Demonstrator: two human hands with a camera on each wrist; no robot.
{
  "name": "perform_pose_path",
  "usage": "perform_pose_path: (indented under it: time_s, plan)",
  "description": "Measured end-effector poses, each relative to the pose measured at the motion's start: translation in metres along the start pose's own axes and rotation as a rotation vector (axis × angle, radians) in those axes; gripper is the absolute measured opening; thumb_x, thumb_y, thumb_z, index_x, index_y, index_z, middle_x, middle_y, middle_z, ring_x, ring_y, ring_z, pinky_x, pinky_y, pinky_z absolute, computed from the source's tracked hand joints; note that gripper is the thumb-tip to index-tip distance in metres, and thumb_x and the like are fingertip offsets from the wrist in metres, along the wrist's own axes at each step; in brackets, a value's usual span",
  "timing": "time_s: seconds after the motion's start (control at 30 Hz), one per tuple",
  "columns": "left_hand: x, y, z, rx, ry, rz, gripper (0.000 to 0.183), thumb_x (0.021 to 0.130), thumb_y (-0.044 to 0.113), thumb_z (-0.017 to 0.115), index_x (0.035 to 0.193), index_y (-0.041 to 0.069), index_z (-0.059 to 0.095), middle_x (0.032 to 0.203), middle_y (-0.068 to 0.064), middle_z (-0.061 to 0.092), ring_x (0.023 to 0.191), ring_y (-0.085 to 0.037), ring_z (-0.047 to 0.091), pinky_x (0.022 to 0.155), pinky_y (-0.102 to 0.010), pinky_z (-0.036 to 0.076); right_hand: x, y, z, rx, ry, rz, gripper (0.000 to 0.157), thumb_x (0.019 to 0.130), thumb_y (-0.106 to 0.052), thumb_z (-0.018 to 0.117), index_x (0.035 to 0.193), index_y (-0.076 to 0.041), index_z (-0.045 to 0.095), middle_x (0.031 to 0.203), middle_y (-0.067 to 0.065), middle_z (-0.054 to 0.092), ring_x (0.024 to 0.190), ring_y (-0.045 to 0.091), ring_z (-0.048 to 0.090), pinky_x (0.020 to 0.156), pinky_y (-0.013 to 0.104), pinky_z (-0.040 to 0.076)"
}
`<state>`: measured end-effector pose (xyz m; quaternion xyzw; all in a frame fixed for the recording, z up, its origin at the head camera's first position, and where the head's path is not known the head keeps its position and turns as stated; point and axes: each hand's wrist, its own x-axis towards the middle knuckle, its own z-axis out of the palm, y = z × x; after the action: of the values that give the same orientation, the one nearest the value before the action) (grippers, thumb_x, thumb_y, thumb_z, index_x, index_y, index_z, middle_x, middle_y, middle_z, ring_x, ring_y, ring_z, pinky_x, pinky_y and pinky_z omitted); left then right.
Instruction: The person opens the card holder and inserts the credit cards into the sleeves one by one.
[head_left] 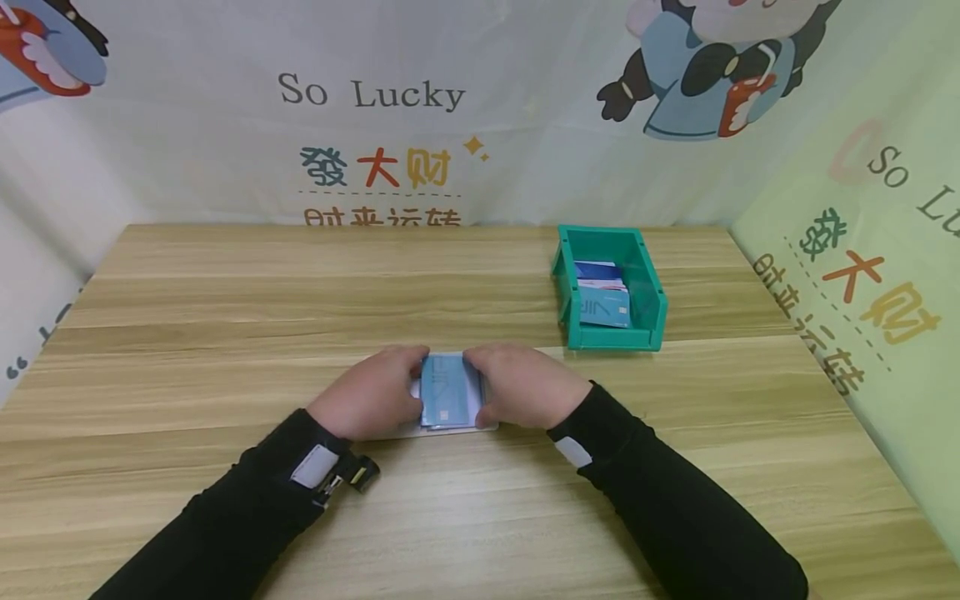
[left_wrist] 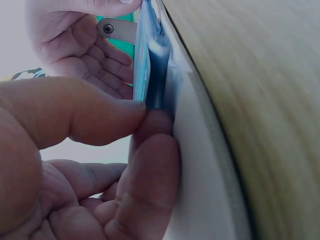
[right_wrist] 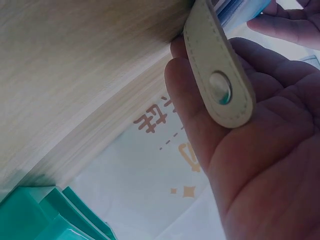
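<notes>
A card holder with a pale cover (left_wrist: pixel 200 165) lies open on the table in front of me. Its clear sleeves hold cards, with a light blue card (head_left: pixel 445 390) on top. At the left edge, my left hand (head_left: pixel 369 393) pinches the sleeves between thumb and fingers, as the left wrist view shows close up. My right hand (head_left: pixel 531 386) grips the right edge, thumb on top. A cream snap strap (right_wrist: pixel 217 75) with a round metal stud sticks out from the holder across the right fingers. Whatever lies beneath the top card is mostly hidden.
To the right and farther back stands a green plastic bin (head_left: pixel 652 304) with several cards (head_left: pixel 603 307) in it. The wood-grain table (head_left: pixel 225 317) meets a printed cloth backdrop (head_left: pixel 525 167) at the back and sides.
</notes>
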<state>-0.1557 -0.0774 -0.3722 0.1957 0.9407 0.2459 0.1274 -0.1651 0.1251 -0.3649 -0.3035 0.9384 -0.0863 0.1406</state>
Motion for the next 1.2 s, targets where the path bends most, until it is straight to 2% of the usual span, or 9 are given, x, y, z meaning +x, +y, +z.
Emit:
perform_pose_path:
  time_s: [0.27,0.43,0.7,0.97,1.2]
  plan:
    - [0.0015,0.0002,0.0008,-0.007,-0.004,-0.01,0.069,0.075,0.012,0.068,0.137,-0.003,0.041,0.125,-0.016,0.053,0.105,-0.022,0.048,0.094,-0.046,0.041,-0.0002,0.0006,-0.0001,0.018,0.003,0.006,0.087,0.069,-0.038,0.082,0.138,-0.005,0.04,0.126,0.006,0.053,0.097,0.015,0.048,0.095,0.033,0.042]
    - [0.0014,0.0017,0.001,0.001,-0.005,-0.018,0.066,0.078,0.014,0.069,0.136,-0.002,0.042,0.121,-0.014,0.054,0.101,-0.02,0.049,0.092,-0.045,0.043,0.0009,0.0022,0.0009,0.021,0.003,0.009,0.092,0.069,-0.039,0.082,0.141,-0.006,0.036,0.131,0.006,0.05,0.101,0.014,0.047,0.098,0.033,0.04]
    - [0.0016,0.0033,0.0021,0.026,0.009,0.003,0.065,0.078,0.014,0.068,0.136,-0.004,0.042,0.12,-0.015,0.054,0.101,-0.021,0.05,0.09,-0.044,0.045,0.0018,0.0045,0.0014,0.055,0.006,0.002,0.096,0.068,-0.038,0.083,0.144,-0.007,0.033,0.134,0.006,0.048,0.108,0.014,0.046,0.099,0.034,0.038]
    - [0.0015,0.0022,0.005,0.045,0.024,0.038,0.066,0.08,0.012,0.066,0.139,0.0,0.038,0.13,-0.017,0.048,0.106,-0.02,0.048,0.091,-0.044,0.044,0.0015,0.0058,0.0011,0.096,0.023,-0.016,0.094,0.069,-0.04,0.082,0.143,-0.008,0.033,0.132,0.005,0.048,0.107,0.013,0.045,0.097,0.033,0.039]
    - [0.0003,0.0036,0.0057,0.063,0.027,0.066,0.063,0.082,0.009,0.06,0.14,0.001,0.037,0.132,-0.017,0.046,0.106,-0.019,0.048,0.089,-0.042,0.046,0.0011,0.0051,-0.0008,0.124,0.048,-0.009,0.086,0.073,-0.036,0.08,0.141,-0.009,0.037,0.134,0.005,0.048,0.111,0.014,0.044,0.1,0.035,0.037]
